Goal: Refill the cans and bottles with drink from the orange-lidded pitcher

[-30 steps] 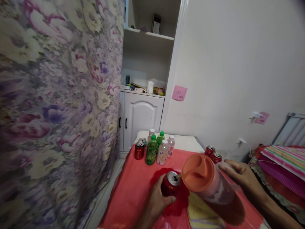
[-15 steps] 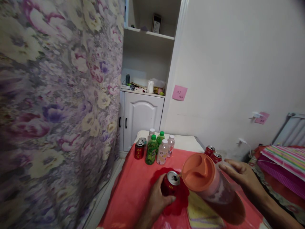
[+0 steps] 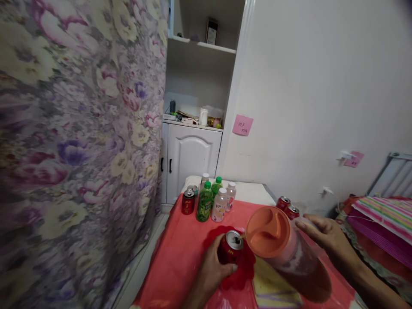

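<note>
Head view: left hand (image 3: 212,270), grip wrapped round red can (image 3: 229,252), between the counter's (image 3: 177,253) left and right edges; right hand (image 3: 328,236), grip closed on tilted pitcher (image 3: 294,262), orange lid (image 3: 268,233) beside can's top; capped bottles (image 3: 204,207) toward far-left corner.

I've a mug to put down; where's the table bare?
The widest patch is red cloth, between the left hand and the cloth's left edge. A smaller one lies between the bottles and the paired red cans. Crowded: back left, where bottles and other cans cluster; front right, around the pitcher and yellow cloth.
</note>
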Motion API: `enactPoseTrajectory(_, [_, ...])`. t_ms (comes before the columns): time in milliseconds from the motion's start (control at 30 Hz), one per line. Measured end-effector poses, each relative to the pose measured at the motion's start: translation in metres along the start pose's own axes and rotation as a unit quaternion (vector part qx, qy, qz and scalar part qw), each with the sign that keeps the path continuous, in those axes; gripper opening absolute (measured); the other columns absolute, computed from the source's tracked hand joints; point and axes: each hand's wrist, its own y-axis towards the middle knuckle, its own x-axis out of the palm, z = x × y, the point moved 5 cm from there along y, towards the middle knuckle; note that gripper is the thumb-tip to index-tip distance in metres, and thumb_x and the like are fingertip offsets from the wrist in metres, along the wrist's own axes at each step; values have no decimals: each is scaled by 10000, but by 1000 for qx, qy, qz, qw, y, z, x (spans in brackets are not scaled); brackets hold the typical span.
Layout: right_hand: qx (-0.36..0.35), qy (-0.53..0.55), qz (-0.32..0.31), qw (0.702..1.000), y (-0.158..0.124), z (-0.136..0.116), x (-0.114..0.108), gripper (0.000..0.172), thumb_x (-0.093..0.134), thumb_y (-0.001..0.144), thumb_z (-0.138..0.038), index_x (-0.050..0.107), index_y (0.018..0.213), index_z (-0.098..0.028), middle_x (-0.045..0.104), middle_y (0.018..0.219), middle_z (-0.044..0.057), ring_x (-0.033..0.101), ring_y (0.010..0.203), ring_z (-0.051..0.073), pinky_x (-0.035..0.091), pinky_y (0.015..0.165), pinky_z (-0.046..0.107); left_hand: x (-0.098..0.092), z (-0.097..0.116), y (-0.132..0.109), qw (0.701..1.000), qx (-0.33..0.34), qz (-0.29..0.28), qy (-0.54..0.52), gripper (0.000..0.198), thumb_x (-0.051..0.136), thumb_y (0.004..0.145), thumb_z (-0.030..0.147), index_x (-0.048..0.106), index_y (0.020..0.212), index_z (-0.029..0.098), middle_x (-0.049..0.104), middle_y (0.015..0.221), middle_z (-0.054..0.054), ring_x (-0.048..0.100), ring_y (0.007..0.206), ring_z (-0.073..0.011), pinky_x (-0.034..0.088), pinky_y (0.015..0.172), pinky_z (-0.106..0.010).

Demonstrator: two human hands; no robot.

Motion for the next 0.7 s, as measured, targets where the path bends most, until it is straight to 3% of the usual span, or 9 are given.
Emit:
enactPoseTrajectory(167, [-7,6,5,1000,0,2,0,489,581,817,-635,403,603,-234,318,625,-35,320,612,149,269,563,285,-1,2,-1,1000,-16,14,-8,783,744,521,16,618,1274,192,717,1290,-99,614,1243,-335,451,1090,-414])
enactPoseTrajectory(467, [1,-7,-2,1000,1,-1,1,491,562,810,-640,366,604,-240,278,650,-32,302,625,150,253,573,289,-1,6,0,1000,-25,15,11,795,731,517,4,601,1285,162,706,1304,-119,613,1244,-331,445,1093,-410])
enactPoseTrajectory(700, [-5,-1,3,1000,1,0,0,486,580,809,-617,370,596,-233,298,629,-35,310,616,144,265,559,283,0,3,-1,1000,-15,15,-10,799,741,523,17,612,1288,207,709,1306,-90,609,1253,-329,442,1100,-410])
